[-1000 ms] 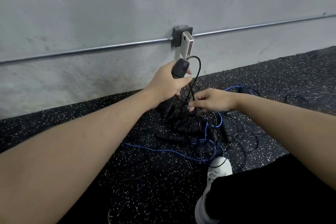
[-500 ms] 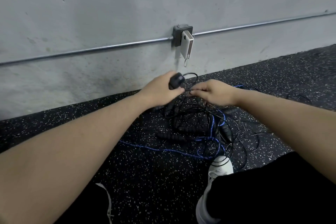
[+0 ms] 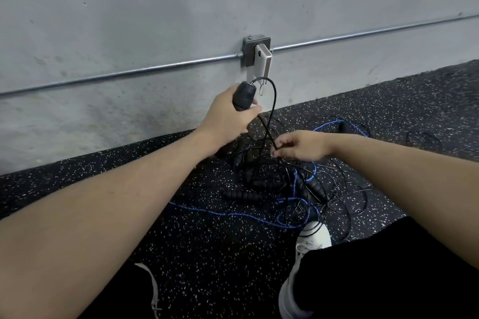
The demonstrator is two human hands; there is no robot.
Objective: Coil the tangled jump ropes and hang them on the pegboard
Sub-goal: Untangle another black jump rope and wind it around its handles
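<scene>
L hand (image 3: 228,118) has a full grip round a black handle (image 3: 243,96), a rounded, matte cylinder held up in front of the wall; the top end sticks out above the fist. A thin black cord (image 3: 270,101) leaves the handle's top, arcs over in a tight loop and drops down. R hand (image 3: 302,145) pinches that cord lower down btwn thumb and fingertips, just above the pile.

Below both hands: a tangle of jump ropes (image 3: 290,189) on the floor (image 3: 207,267), w/ thin black cords in loose overlapping loops, a blue cord (image 3: 220,212) trailing out to the left, plus several ribbed black handles (image 3: 243,194) lying among them. Floor is black rubber, speckled white.

A white shoe (image 3: 315,237) touches the near edge of the tangle; black trouser leg behind it.

Wall (image 3: 129,8) is rough grey concrete. A metal conduit (image 3: 129,74) runs along it to a grey box (image 3: 255,53), w/ a white rectangular device (image 3: 263,65) on it.
</scene>
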